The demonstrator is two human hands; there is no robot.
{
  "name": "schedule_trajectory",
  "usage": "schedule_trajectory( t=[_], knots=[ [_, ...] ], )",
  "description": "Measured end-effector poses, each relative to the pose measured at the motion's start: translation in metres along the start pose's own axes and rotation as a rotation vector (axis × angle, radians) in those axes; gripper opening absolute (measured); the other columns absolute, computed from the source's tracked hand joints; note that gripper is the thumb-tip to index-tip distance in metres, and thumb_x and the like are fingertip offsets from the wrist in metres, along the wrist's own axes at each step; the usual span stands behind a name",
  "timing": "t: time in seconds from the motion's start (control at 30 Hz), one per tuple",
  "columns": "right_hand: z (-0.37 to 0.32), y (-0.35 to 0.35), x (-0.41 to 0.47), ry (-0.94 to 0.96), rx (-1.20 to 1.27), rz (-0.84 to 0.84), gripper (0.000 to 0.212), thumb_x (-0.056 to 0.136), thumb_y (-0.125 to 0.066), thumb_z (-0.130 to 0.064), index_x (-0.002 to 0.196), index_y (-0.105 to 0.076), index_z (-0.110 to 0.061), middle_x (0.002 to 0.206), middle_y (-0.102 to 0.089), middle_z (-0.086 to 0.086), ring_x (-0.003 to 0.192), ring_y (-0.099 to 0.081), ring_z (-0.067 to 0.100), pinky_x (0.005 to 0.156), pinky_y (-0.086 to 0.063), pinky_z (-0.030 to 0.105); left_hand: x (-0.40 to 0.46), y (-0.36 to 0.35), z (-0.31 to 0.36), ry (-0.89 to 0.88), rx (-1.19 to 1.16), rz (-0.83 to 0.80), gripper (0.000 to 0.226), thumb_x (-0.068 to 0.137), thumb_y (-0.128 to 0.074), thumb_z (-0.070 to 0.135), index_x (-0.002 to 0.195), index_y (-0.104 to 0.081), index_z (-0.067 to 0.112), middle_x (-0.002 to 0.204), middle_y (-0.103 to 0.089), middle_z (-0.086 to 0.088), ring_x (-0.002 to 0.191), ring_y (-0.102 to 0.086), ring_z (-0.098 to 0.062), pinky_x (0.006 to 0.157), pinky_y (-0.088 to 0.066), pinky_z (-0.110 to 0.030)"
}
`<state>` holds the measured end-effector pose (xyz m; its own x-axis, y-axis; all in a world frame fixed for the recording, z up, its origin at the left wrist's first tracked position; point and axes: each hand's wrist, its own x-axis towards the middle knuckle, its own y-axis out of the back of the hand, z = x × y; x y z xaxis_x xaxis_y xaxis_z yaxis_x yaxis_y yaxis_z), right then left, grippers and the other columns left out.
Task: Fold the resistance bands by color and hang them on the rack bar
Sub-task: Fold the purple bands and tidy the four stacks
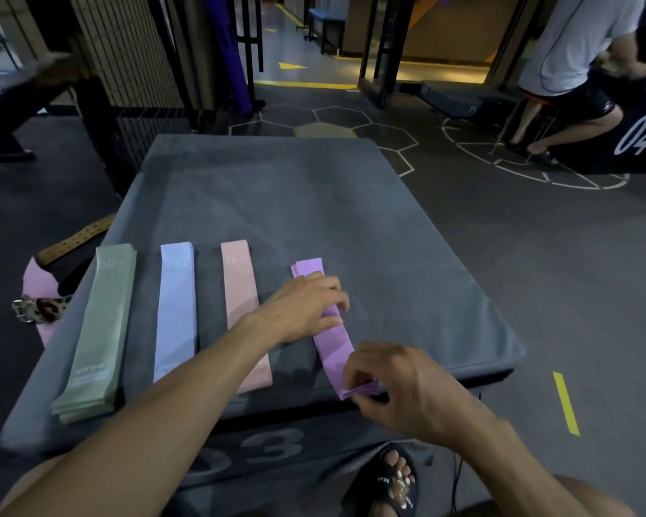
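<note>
Where the work sits: on a grey padded box (314, 203) with a soft, matte, faintly creased top, big pale numerals on its near side.
Green stack: flat, long sage-green rubber resistance bands (97, 330) piled several deep, by the box's left edge and reaching its near edge; thin layered ends show at the near end.
Blue stack: flat pale-blue rubber bands (175, 311), a narrow smooth strip just right of the green one, apart from it.
Pink stack: flat salmon-pink rubber bands (241, 292), next to the right; the left forearm crosses over its near half.
Purple stack: flat lilac rubber bands (332, 345), rightmost of the four, lying slightly askew, its near end at the box's near edge and its far end fanned a little.
Left hand (303, 307): palm down on the middle of the lilac stack, fingers bent over its right side and pressing it.
Right hand (392, 382): fingers narrow, pinching the layered near end of the lilac stack at the near edge.
Beside the left edge: a tan perforated leather belt (71, 242), a leopard-print belt with a metal buckle (38, 307) and pink cloth (40, 289) on the floor.
Floor: dark rubber (537, 274) with white hexagon lines and yellow tape.
Far right: a seated person in a white shirt (575, 50).
</note>
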<state>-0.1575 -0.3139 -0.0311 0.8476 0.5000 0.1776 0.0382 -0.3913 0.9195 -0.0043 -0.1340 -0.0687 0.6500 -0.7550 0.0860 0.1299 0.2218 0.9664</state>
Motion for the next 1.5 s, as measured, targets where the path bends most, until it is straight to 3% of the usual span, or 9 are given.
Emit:
schedule_trajectory(
  t=[0.23, 0.37, 0.47, 0.57, 0.7, 0.83, 1.03, 1.17, 1.5],
  knots=[
    [-0.004, 0.002, 0.006, 0.015, -0.051, -0.006, 0.015, 0.074, -0.068, -0.027, 0.083, -0.057, -0.030, 0.083, -0.057, -0.012, 0.071, -0.052, 0.009, 0.055, -0.042, 0.024, -0.020, -0.001, 0.004, -0.038, -0.110, -0.036, 0.011, 0.095, -0.064, 0.038, 0.103, -0.067, 0.032, 0.103, -0.061, 0.011, 0.097, -0.054, -0.012, 0.084, -0.050, -0.039],
    [-0.006, 0.016, 0.022, 0.013, -0.061, -0.017, 0.013, 0.076, -0.067, -0.029, 0.085, -0.059, -0.034, 0.084, -0.057, -0.017, 0.072, -0.056, 0.006, 0.058, -0.046, 0.024, -0.031, 0.001, 0.008, 0.022, -0.277, -0.108, 0.014, 0.094, -0.065, 0.018, 0.105, -0.070, 0.025, 0.092, -0.062, 0.017, 0.082, -0.050, -0.005, 0.075, -0.041, -0.019],
    [-0.001, 0.037, 0.047, 0.011, -0.028, -0.082, 0.009, 0.078, -0.061, -0.032, 0.087, -0.063, -0.034, 0.081, -0.053, -0.022, 0.071, -0.057, 0.005, 0.064, -0.050, 0.029, -0.035, 0.001, 0.006, 0.156, -0.390, -0.093, 0.025, 0.091, -0.057, 0.005, 0.096, -0.071, 0.025, 0.080, -0.056, 0.019, 0.077, -0.050, -0.008, 0.066, -0.034, -0.009],
    [0.010, 0.059, 0.088, 0.026, -0.085, -0.151, 0.012, 0.079, -0.072, -0.026, 0.087, -0.065, -0.031, 0.081, -0.057, -0.017, 0.071, -0.055, 0.005, 0.068, -0.051, 0.033, -0.033, -0.003, 0.004, 0.333, -0.500, -0.037, 0.030, 0.093, -0.050, -0.002, 0.081, -0.060, 0.024, 0.069, -0.058, 0.009, 0.065, -0.056, -0.015, 0.058, -0.040, -0.014],
    [0.025, 0.074, 0.160, -0.035, -0.110, -0.305, 0.010, 0.082, -0.078, -0.027, 0.089, -0.071, -0.025, 0.081, -0.065, -0.015, 0.078, -0.062, 0.005, 0.075, -0.052, 0.026, -0.035, -0.008, 0.002, 0.489, -0.782, -0.094, 0.020, 0.098, -0.041, 0.004, 0.103, -0.060, 0.009, 0.076, -0.063, -0.006, 0.061, -0.068, -0.020, 0.051, -0.048, -0.027],
    [0.055, 0.053, 0.223, -0.072, -0.155, -0.356, 0.010, 0.080, -0.081, -0.025, 0.084, -0.072, -0.023, 0.071, -0.062, -0.017, 0.072, -0.061, 0.006, 0.067, -0.047, 0.020, -0.033, -0.006, -0.001, 0.690, -1.000, 0.045, 0.021, 0.099, -0.039, 0.008, 0.104, -0.059, 0.006, 0.086, -0.070, -0.014, 0.061, -0.070, -0.024, 0.041, -0.044, -0.024],
    [0.090, 0.000, 0.259, -0.144, -0.154, -0.375, 0.013, 0.078, -0.082, -0.022, 0.087, -0.075, -0.015, 0.078, -0.064, -0.007, 0.076, -0.061, 0.013, 0.071, -0.048, 0.026, -0.029, -0.010, -0.005, 0.797, -1.055, 0.076, 0.005, 0.100, -0.043, 0.017, 0.101, -0.047, 0.015, 0.096, -0.070, -0.014, 0.056, -0.067, -0.023, 0.039, -0.044, -0.027],
    [0.104, -0.019, 0.259, -0.228, -0.162, -0.394, 0.014, 0.075, -0.081, -0.021, 0.080, -0.069, -0.026, 0.085, -0.069, -0.005, 0.081, -0.065, 0.018, 0.075, -0.055, 0.032, -0.025, -0.011, -0.005, 0.786, -0.968, 0.077, 0.005, 0.100, -0.046, 0.021, 0.096, -0.043, 0.020, 0.089, -0.071, -0.012, 0.064, -0.073, -0.029, 0.040, -0.045, -0.027],
    [0.108, -0.017, 0.259, -0.220, -0.144, -0.372, 0.020, 0.071, -0.083, -0.023, 0.072, -0.063, -0.028, 0.072, -0.065, -0.012, 0.074, -0.065, 0.017, 0.070, -0.055, 0.032, -0.021, -0.007, -0.002, 0.802, -0.917, 0.059, 0.006, 0.100, -0.050, 0.024, 0.103, -0.046, 0.019, 0.092, -0.071, -0.011, 0.065, -0.074, -0.026, 0.039, -0.044, -0.025]
  ],
)
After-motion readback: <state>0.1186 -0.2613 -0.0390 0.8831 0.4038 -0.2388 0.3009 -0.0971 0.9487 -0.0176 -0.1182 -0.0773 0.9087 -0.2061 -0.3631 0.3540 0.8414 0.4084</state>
